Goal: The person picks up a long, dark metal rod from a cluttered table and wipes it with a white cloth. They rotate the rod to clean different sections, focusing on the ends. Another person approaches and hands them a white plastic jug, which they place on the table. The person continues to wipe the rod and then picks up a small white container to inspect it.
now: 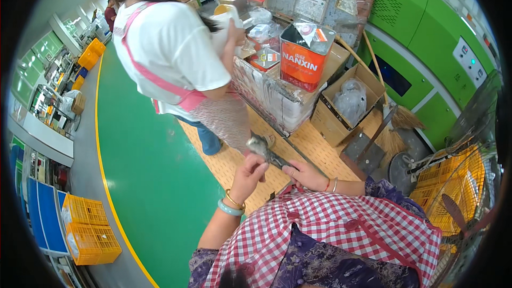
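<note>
My right hand point(306, 175) is closed around the dark handle of a brush point(273, 158), with the thumb along it. The brush's pale, smeared head points away from me toward the upper left. Beside it, my left hand point(250, 175) is closed, its thumb and forefinger pinched together near the brush head. Whatever may be in that pinch is too small to make out. Both hands are in front of my checked apron point(330, 218).
A co-worker point(170, 48) stands ahead on the left with a white container point(226, 24). Before them, a smeared bin point(272, 93) bears a red tin can point(303, 56). To the right are a cardboard box point(341, 112), brooms point(392, 141), a green machine point(421, 37), and a fan point(464, 218).
</note>
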Motion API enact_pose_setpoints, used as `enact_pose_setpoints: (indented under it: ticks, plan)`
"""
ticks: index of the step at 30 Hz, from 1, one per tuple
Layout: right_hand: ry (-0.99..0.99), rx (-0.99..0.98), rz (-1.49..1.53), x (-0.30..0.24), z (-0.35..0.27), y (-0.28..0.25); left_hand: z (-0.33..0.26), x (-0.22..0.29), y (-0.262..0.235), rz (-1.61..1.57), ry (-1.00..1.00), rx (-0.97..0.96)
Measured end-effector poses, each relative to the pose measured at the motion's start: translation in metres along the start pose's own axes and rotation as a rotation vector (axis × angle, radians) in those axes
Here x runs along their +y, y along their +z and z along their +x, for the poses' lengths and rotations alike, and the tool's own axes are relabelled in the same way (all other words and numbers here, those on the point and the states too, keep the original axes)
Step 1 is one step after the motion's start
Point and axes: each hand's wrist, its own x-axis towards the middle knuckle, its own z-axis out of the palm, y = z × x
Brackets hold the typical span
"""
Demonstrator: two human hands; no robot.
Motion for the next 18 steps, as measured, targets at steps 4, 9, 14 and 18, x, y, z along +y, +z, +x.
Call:
enact_pose_setpoints:
  ticks: [4, 9, 14, 18]
  plan:
    - [0.083, -0.033, -0.105, 0.022, -0.008, 0.007, -0.025, -0.034, -0.005, 0.256, -0.08, -0.074]
    - [0.0, -0.067, -0.289, 0.046, -0.002, 0.006, -0.04, -0.022, -0.01, 0.039, -0.376, -0.129]
    - [0.002, -0.137, -0.141, 0.037, 0.016, -0.005, -0.017, -0.046, -0.01, -0.022, -0.288, 0.025]
    - [-0.053, -0.064, -0.26, 0.057, 0.044, -0.028, 0.045, -0.045, -0.015, -0.14, -0.211, 0.157]
